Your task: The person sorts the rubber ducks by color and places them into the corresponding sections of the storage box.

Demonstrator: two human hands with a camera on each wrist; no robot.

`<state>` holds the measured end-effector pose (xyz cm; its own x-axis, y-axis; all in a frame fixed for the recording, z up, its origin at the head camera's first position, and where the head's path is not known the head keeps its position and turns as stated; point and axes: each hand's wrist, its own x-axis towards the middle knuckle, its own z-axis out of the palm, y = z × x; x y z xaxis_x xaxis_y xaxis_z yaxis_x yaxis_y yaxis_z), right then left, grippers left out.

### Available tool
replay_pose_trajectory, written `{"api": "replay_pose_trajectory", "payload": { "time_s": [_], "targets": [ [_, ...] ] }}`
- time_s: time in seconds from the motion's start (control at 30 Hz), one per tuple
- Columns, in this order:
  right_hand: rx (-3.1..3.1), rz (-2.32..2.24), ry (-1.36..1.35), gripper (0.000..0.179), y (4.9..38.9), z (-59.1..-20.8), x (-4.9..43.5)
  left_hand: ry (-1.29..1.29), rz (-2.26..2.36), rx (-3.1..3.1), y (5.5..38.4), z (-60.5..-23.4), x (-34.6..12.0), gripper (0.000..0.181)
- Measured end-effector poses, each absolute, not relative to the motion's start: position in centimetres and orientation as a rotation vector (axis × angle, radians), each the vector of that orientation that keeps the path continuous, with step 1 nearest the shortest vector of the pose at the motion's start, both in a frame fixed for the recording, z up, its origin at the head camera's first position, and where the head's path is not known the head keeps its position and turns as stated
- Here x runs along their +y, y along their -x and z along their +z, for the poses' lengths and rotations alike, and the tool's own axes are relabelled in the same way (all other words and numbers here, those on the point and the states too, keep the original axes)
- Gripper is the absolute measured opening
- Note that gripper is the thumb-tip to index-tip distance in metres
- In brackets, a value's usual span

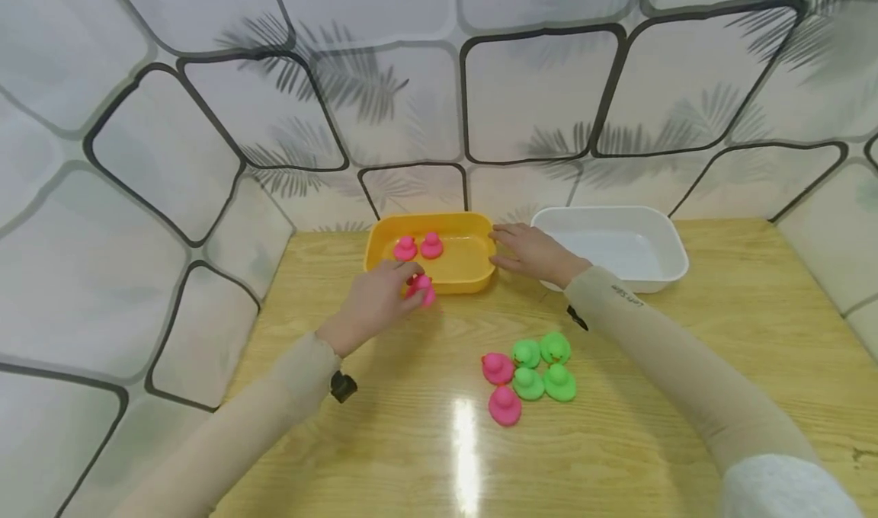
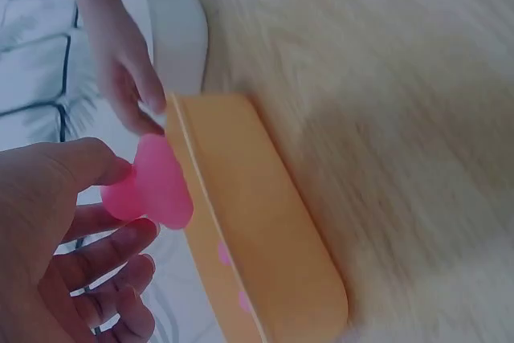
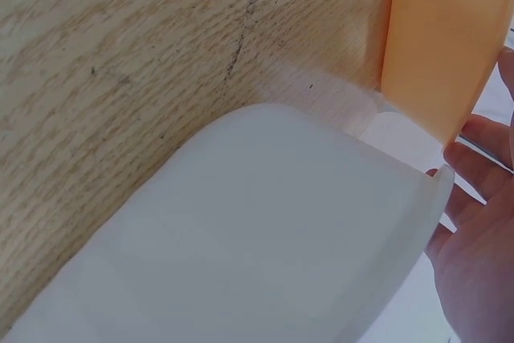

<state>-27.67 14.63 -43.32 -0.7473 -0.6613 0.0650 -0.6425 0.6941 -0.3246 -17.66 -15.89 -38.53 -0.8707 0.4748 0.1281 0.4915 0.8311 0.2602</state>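
My left hand point(image 1: 373, 301) pinches a pink rubber duck point(image 2: 152, 186) between thumb and fingers, over the front rim of the yellow-orange bin point(image 1: 469, 255). Two pink ducks point(image 1: 431, 245) sit inside that bin, toward its left. At the bin's right end is my right hand point(image 1: 533, 251), with its fairly straight fingers touching the rim and end wall. The right wrist view shows those fingertips point(image 3: 478, 130) at the orange wall, close to the white bin's edge.
A white bin point(image 1: 617, 245) stands to the right of the yellow-orange one. Nearer on the wooden table point(image 1: 384, 434) lie two pink ducks point(image 1: 504, 406) and several green ducks point(image 1: 559, 382) in a cluster. Patterned panels point(image 1: 542, 95) enclose the back and sides.
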Motion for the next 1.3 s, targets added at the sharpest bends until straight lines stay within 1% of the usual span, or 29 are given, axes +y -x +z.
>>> {"api": "replay_pose_trajectory", "payload": {
  "time_s": [0.27, 0.53, 0.63, 0.83, 1.1, 1.3],
  "targets": [
    [2.845, -0.502, 1.062, 0.060, 27.7, -43.3, 14.9, 0.649, -0.448, -3.038, 21.8, -38.4, -17.1, 0.030],
    [2.847, -0.502, 1.075, 0.060, 27.7, -43.2, 14.9, 0.536, -0.367, -3.093, 24.3, -38.9, -17.6, 0.026],
    [2.842, -0.501, 1.070, 0.060, 27.8, -43.2, 14.8, 0.495, -0.349, -3.113, 24.8, -39.2, -17.7, 0.025],
    [2.841, -0.483, 1.058, 0.061, 28.0, -43.5, 14.8, 0.487, -0.302, -3.122, 25.6, -40.2, -18.0, 0.016],
    [2.835, -0.483, 1.058, 0.062, 28.0, -43.6, 14.7, 0.512, -0.204, -3.172, 26.1, -41.1, -18.1, 0.014],
    [2.838, -0.484, 1.049, 0.061, 27.9, -43.9, 14.6, 0.461, -0.130, -3.184, 26.2, -41.4, -18.0, 0.014]
  ]
}}
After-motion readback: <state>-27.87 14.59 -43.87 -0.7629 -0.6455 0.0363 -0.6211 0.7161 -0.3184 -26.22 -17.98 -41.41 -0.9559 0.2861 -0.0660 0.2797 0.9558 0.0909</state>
